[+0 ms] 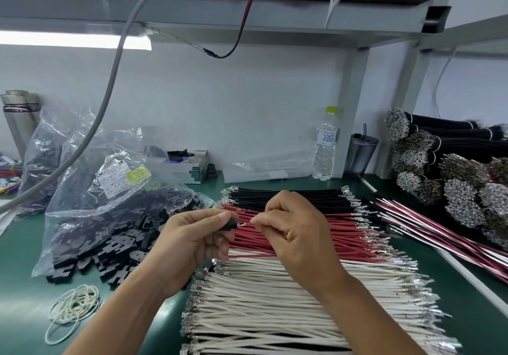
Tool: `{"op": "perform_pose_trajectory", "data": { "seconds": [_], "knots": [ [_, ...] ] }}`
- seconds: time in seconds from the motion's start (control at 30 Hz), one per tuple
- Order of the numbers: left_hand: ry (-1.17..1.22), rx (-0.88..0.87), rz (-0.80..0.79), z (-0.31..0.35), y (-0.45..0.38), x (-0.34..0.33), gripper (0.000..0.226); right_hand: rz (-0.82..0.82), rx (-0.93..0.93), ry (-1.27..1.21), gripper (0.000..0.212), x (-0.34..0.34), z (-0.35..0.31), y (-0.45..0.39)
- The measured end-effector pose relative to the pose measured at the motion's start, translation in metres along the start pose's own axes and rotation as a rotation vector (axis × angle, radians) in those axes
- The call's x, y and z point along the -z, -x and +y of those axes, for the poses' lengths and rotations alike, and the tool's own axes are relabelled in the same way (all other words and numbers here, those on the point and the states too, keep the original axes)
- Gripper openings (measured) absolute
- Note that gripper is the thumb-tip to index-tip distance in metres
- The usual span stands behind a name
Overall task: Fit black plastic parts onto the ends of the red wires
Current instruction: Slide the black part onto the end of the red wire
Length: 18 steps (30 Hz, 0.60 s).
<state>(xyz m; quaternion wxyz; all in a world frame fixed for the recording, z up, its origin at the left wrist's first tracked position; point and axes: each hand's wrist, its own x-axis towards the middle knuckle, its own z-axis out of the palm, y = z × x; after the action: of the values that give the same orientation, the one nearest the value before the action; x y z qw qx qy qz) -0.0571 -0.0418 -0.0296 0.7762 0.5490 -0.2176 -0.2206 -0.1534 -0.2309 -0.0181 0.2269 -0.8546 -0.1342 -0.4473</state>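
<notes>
Black plastic part (230, 224) mostly hidden by left hand (192, 237).

Bare green mat (24, 266) lies open at lower left, broken only by loose rubber bands (72, 310). The bag of black parts (110, 217) crowds centre left; wire rows (288, 294) fill lower centre, and wire bundles (453, 178) block the right edge.

The green-topped bench (22, 286) carries flat rows of black wires (288, 195), red wires (330, 233) and white wires (275, 308), a clear bag of black plastic parts (115, 233), loose white rubber bands (74, 310) and a clear water bottle (325, 148).
</notes>
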Motion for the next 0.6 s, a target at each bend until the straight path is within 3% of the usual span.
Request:
{"op": "perform_pose_trajectory", "data": {
  "seconds": [0.17,0.33,0.6],
  "knots": [
    [0.017,0.020,0.025,0.002,0.002,-0.006,0.035,-0.010,0.060,0.146,0.009,-0.010,-0.008,0.003],
    [-0.304,-0.206,0.091,0.010,0.008,-0.010,0.031,-0.027,-0.081,0.071,0.006,-0.008,-0.004,0.003],
    [-0.330,-0.197,0.075,0.010,0.009,-0.006,0.023,-0.137,-0.123,-0.014,0.005,-0.014,-0.010,0.001]
  ]
}}
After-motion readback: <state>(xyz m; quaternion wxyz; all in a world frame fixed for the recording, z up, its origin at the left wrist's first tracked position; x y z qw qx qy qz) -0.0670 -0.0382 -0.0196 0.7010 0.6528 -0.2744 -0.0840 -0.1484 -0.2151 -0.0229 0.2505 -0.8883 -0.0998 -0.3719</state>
